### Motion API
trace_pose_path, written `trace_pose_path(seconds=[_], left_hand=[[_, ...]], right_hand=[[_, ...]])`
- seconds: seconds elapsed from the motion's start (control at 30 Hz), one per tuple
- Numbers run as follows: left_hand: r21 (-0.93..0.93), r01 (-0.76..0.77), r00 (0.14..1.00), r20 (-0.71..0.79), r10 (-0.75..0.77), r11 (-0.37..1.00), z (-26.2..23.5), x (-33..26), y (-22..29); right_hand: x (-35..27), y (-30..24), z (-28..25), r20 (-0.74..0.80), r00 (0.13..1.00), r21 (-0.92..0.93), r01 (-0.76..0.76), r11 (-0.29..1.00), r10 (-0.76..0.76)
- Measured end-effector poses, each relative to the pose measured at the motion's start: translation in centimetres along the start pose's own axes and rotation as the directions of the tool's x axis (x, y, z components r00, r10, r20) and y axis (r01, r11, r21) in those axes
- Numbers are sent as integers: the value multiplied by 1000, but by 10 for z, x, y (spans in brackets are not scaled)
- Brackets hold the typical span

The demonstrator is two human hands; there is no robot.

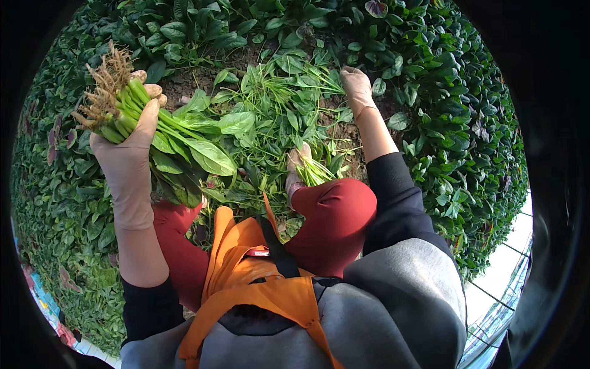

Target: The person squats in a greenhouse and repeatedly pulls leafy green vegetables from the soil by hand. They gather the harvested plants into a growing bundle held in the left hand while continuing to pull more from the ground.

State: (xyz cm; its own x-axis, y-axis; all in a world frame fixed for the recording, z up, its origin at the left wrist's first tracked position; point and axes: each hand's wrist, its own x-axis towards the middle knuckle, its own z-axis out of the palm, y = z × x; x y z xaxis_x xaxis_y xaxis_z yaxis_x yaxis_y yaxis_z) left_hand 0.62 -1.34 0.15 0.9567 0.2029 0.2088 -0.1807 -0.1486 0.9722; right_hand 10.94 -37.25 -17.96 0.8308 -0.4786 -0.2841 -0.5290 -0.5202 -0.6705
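My left hand [127, 163], in a thin beige glove, is raised at the left, closed around a bunch of leafy greens [178, 132]. Pale, soil-coated roots [109, 83] stick up past its fingers, and the broad leaves hang toward the right. Low over the bed at the upper right, my right hand [357, 91], gloved the same way, has its fingers curled together beside the standing plants. What they grip, if anything, is hidden. Just left of it lie pulled greens [322, 81], stems toward the hand. More cut-looking stems [314, 172] lie by my right knee.
Dense leafy plants [461, 129] surround me on both sides and ahead. Loose greens [264, 92] cover the middle ground, with bare soil [344, 138] showing between them. My red-trousered knees [335, 209] and orange apron [239, 252] are close below. A pale tiled edge [501, 264] runs at right.
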Motion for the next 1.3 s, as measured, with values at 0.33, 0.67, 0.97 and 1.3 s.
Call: trace_pose_path(seconds=[0.33, 0.67, 0.97, 1.3], left_hand=[[196, 124, 992, -8, -125, 973, -5, 11, -18], [194, 224, 974, -14, -225, 955, -9, 4, -19], [81, 125, 984, 114, -133, 989, -9, -6, -4], [-146, 341, 838, 496, -230, 929, 7, -16, 2]], right_hand=[[38, 25, 152, 481, 628, -396, 778, 488, -611], [31, 10, 227, 497, 713, -626, 689, 364, -495], [-5, -98, 29, 312, 732, 449, 448, 773, -606], [-128, -169, -68, 111, 660, 808, 375, 454, -743]])
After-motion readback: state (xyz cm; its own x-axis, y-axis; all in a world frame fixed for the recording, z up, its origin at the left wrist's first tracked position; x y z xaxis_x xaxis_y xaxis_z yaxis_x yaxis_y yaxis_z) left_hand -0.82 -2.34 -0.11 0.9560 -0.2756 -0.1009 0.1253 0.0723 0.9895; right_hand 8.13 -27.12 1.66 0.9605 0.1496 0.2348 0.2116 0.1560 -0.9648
